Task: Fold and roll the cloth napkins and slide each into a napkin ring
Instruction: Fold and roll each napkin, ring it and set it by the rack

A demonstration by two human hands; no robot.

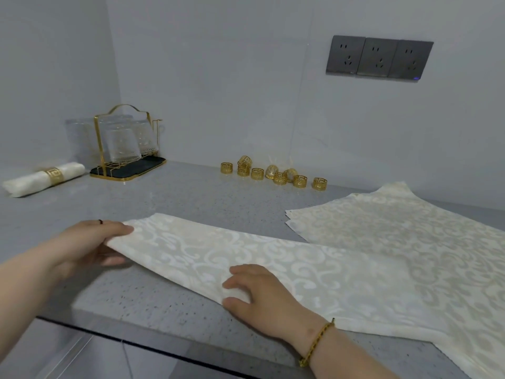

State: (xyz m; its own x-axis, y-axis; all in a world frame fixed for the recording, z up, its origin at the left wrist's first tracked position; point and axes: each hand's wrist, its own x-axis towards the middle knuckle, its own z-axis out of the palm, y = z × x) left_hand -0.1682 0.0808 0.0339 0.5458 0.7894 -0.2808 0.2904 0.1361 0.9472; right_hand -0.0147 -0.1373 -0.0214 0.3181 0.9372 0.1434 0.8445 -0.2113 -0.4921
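Fingers of the left hand (pixel 90 244) pinch the left end of the napkin (pixel 273 258), raised slightly off the counter (pixel 164 203). Fingers of the right hand (pixel 263 294) pinch its near edge. Gold rings (pixel 273 173) lie behind.

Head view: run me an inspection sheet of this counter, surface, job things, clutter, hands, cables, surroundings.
Surface: grey speckled counter.
Job's things: napkin spread in front; napkin stack right; loose rings at the back; one ringed roll far left.
Clutter: rack of glasses at back left.
Grippers: left hand pinches the napkin's left corner; right hand grips its near edge.
Cables: nothing seen.
Surroundings: three wall sockets, nothing plugged in.
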